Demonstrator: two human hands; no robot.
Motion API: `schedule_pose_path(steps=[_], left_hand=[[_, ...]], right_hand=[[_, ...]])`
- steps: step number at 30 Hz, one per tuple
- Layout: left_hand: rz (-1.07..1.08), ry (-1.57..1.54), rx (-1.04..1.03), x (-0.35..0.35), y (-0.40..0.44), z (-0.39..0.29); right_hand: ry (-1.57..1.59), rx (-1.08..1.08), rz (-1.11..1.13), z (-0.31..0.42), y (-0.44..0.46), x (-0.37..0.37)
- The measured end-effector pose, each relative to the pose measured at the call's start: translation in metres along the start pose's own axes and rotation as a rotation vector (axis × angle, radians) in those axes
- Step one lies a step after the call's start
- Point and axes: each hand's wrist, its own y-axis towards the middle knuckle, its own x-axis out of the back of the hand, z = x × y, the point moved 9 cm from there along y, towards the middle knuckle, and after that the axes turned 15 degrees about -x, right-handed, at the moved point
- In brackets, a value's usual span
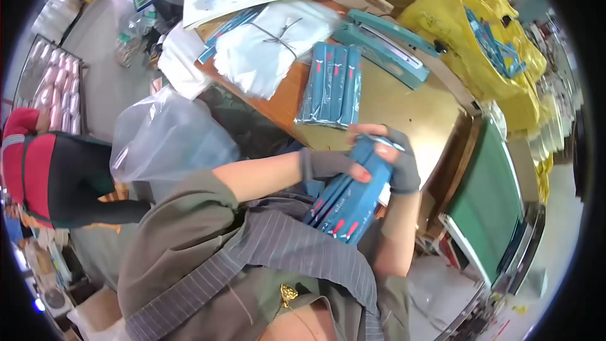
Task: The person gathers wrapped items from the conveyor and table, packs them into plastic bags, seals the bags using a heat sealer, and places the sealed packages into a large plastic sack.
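Note:
Both of my hands wear grey fingerless gloves and are closed around a bundle of long, narrow blue packets (353, 199) with red marks and white print. My left hand (338, 167) grips the bundle from the left, its thumb on top. At the upper end, my right hand (394, 158) wraps around it, with the fingers slightly blurred. The bundle tilts down in front of my striped apron (297, 240). Just beyond my hands, a similar row of blue packets in clear wrap (331, 85) lies on the wooden table (404, 110).
Clear plastic bags (265, 44) tied with black cord lie on the table beside a teal heat sealer (388, 47). Yellow bags (467, 44) stand at the right, above a green panel (483, 196). A large clear bag (167, 132) and a bending person (63, 173) are at left.

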Motion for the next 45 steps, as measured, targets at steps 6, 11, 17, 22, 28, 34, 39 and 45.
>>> schedule_pose_path(steps=[6, 11, 17, 22, 28, 34, 39, 45], left_hand=[[-0.319, 1.457, -0.362, 0.267, -0.111, -0.06], [-0.313, 1.359, -0.095, 0.38, -0.135, -0.087], [-0.567, 1.004, -0.528, 0.186, -0.065, -0.163], [-0.451, 1.313, -0.718, 0.041, -0.011, -0.07], [-0.591, 0.472, -0.366, 0.085, 0.043, -0.067], [0.437, 1.39, -0.879, -0.146, 0.05, -0.086], [0.004, 1.042, -0.636, -0.085, 0.001, -0.024], [0.051, 0.868, -0.49, -0.058, -0.028, 0.04]], right_hand=[[0.488, 0.106, 0.028, -0.051, 0.014, 0.005], [0.443, 0.198, -0.135, -0.057, 0.019, 0.006], [0.559, 0.127, -0.107, -0.059, 0.009, 0.013], [0.037, 0.428, -0.318, -0.031, -0.011, 0.02], [0.619, 0.338, -0.151, -0.06, -0.069, 0.059], [-0.347, 0.827, -0.429, -0.009, -0.097, 0.054], [0.908, 0.209, 0.066, -0.12, -0.107, 0.029], [0.717, 0.079, -0.404, -0.189, -0.101, 0.031]])
